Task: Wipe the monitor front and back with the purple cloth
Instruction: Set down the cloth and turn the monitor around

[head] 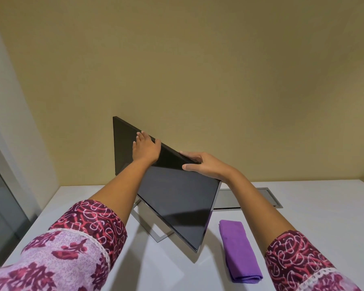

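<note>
A black monitor [172, 198] stands on the white table, turned at an angle on its silver frame stand [156, 233], with its dark screen facing me. My left hand [145, 149] grips its top edge near the left corner, fingers over the back. My right hand [202, 164] holds the same top edge further right, thumb on the screen side. The folded purple cloth [239, 250] lies flat on the table to the right of the monitor, untouched.
The white table [303, 217] meets a tan wall behind. A grey rectangular cable slot [250, 198] is set into the tabletop behind the monitor. A white wall and a glass panel [0, 196] stand at the left.
</note>
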